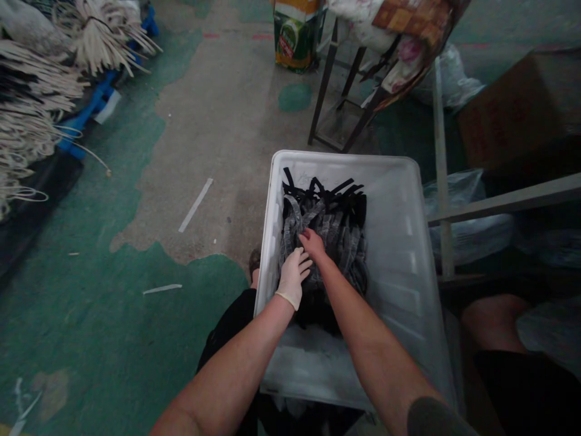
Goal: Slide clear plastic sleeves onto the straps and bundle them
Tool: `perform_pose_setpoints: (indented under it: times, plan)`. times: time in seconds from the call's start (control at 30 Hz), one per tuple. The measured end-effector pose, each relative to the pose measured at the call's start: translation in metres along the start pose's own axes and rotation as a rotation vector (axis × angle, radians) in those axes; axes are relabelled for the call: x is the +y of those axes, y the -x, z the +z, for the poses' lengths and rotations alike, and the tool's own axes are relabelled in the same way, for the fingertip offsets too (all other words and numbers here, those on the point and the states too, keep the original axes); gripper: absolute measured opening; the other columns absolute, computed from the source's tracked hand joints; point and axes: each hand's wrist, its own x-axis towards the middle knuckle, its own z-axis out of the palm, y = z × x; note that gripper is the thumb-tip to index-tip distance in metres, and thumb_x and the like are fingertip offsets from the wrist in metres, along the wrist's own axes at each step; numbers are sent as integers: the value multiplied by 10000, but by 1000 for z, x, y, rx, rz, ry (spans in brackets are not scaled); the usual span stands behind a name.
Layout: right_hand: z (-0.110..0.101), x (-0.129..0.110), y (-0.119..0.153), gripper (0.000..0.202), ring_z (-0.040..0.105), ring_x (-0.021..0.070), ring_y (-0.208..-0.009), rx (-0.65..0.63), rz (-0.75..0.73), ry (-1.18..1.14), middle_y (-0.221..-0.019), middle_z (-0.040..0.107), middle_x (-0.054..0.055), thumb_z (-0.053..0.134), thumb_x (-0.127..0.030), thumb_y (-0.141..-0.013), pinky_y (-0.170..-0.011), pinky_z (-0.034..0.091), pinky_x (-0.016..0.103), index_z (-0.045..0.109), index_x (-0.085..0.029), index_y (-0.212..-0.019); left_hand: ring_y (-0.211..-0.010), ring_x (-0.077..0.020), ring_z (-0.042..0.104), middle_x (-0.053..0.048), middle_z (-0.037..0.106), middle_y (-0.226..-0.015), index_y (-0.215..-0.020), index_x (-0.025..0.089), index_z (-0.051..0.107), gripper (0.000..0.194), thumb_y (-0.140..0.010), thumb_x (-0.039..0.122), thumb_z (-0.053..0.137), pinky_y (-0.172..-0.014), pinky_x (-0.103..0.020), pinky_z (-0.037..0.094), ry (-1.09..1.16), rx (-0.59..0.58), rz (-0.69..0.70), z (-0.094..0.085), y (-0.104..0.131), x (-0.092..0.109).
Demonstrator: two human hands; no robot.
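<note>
A white plastic tub (349, 158) holds a pile of grey and black straps (333, 224), bundled side by side with black ends sticking up at the far side. My left hand (293, 280), in a pale glove, reaches over the near-left part of the pile. Its fingers are stretched out and lie close to the straps. Just beyond it is my bare right hand (313, 243), with thumb and fingers pinched together at a grey strap (296, 212). Part of that grip is hidden behind the fingers.
Bundles of cream cords (95, 36) lie at the upper left beside a blue edge (97, 100). Past the tub stand a metal-legged stool (333, 79) and a green-and-orange carton (295, 36). A metal frame bar (508, 200) and a cardboard box (503, 115) are on the right.
</note>
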Motion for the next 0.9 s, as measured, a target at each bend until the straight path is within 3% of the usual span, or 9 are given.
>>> perform_pose_setpoints:
  times: [0.13,0.27,0.33,0.47,0.57,0.67,0.77,0.83,0.9]
  plan:
    - [16,-2,-6,164,612,184,-909,2,90,-20,-684,639,-4,717,-165,-712,-868,468,313,555,-191,-711,-1218,-227,608,-119,608,-1381,-1308,197,563,478,-952,475,408,-1039,-354,429,-8,-23,-16,0,-2,-2]
    - [-7,-22,9,193,596,132,-656,-19,42,-187,-601,605,-34,644,-287,-805,-650,491,253,506,-200,-701,-1211,-235,612,-116,620,-1368,-1292,202,577,473,-948,475,401,-1068,-383,410,-17,-45,-30,2,1,-1]
    - [-39,-48,21,208,586,112,-571,-13,-24,-271,-695,660,-17,579,-390,-858,-564,478,233,548,-187,-824,-1209,-235,613,-120,616,-1374,-1305,201,566,483,-940,478,414,-1068,-378,409,-13,-42,-24,2,3,-1]
    - [-129,-115,66,425,585,88,-539,89,-221,-386,-858,687,-22,563,-564,-866,-498,457,205,556,-256,-1158,-1209,-235,612,-123,599,-1394,-1318,207,553,487,-935,478,425,-1036,-359,425,2,-52,-28,3,5,-4]
    - [-182,-135,102,369,582,112,-538,281,-425,-468,-899,676,2,635,-513,-860,-487,497,256,601,-306,-1164,-1203,-238,613,-116,608,-1381,-1296,219,569,469,-934,482,427,-1018,-359,431,-7,-73,-44,5,5,-7]
    - [-194,-96,118,341,531,109,-472,308,-294,-449,-863,677,22,606,-518,-874,-466,498,283,622,-296,-1132,-1184,-243,621,-123,628,-1350,-1267,215,588,453,-936,481,429,-1007,-369,434,-27,-74,-69,7,6,-10]
    - [-171,-20,114,431,563,136,-495,220,36,-308,-866,694,56,534,-571,-852,-516,542,331,606,-234,-1110,-1161,-249,631,-130,648,-1317,-1240,207,610,447,-930,486,448,-982,-368,445,-31,-75,-91,9,8,-11]
    - [-147,23,109,461,667,220,-714,214,180,-85,-990,704,120,546,-533,-816,-675,589,425,601,-198,-1129,-1144,-248,638,-125,667,-1285,-1200,204,637,437,-925,493,460,-965,-359,451,-33,-85,-102,10,9,-12]
    - [-122,47,105,519,655,298,-1015,306,142,132,-1197,648,194,558,-465,-795,-885,547,503,582,-150,-1207,-1108,-244,653,-121,696,-1227,-1127,196,678,434,-925,509,455,-942,-349,459,-39,-129,-109,12,12,-12]
